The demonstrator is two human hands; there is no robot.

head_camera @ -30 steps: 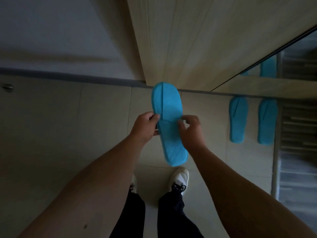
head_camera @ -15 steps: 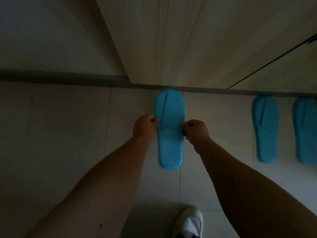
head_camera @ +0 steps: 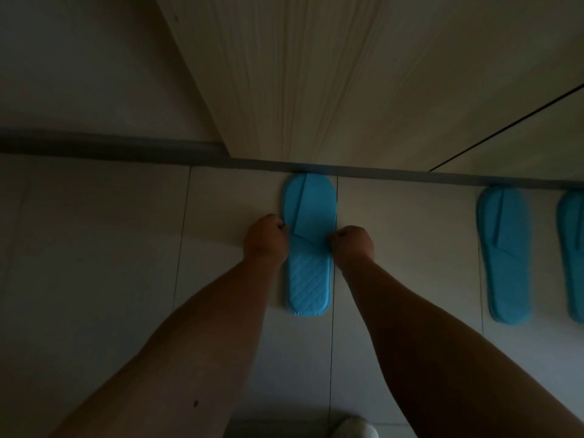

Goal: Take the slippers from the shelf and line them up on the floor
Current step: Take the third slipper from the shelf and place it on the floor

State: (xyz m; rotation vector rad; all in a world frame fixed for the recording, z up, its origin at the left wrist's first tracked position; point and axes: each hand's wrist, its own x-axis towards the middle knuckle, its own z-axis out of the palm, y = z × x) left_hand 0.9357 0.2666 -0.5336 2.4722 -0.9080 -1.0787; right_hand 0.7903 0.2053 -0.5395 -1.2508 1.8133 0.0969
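Head view, dim light, looking down at the floor (head_camera: 94,248) from above. Left hand (head_camera: 267,238) and right hand (head_camera: 350,243) are both closed into loose fists, each pinching one side edge of a blue slipper (head_camera: 308,245) at about mid-length, where the upper strap ends. Slipper lies between the two hands, flat on the pale floor tiles as far as the poor light allows judging; its toe points away from the hands and touches or nearly touches the dark skirting strip (head_camera: 110,147) at the foot of a light wood-grain cabinet panel (head_camera: 331,83). Its quilted heel part extends back between the forearms. A tile joint runs just beside the slipper's right edge.

Well apart to the right of the right hand, a second blue slipper (head_camera: 505,257) lies on the floor, toe toward the same strip, parallel to the held one. Just beyond it, a third blue slipper (head_camera: 573,257) is cut off by the frame edge. Near the bottom edge, below the right forearm, the tip of a white shoe (head_camera: 355,428) shows.
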